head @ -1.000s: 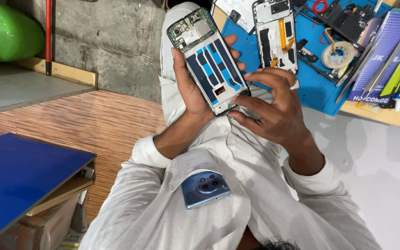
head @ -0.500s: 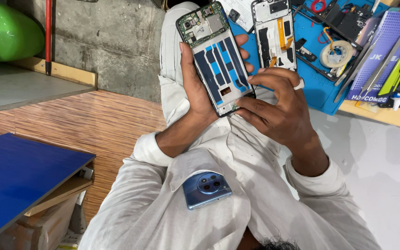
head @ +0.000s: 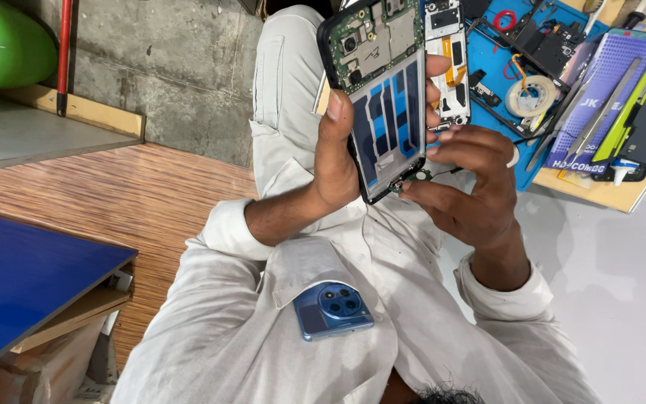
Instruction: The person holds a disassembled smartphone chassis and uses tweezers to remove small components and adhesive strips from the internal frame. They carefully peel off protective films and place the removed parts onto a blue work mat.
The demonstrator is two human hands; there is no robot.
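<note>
Gripping the opened phone [head: 383, 93] upright above my lap, I'm closing my left hand [head: 338, 161] around its edge while my right hand [head: 461, 183] is pinching at its lower end — fingertips on a small part — near the blue mat [head: 521, 161].

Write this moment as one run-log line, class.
left hand: holds opened phone upright | right hand: fingers at phone's bottom edge | blue phone: in shirt pocket | blue mat: holds parts
</note>
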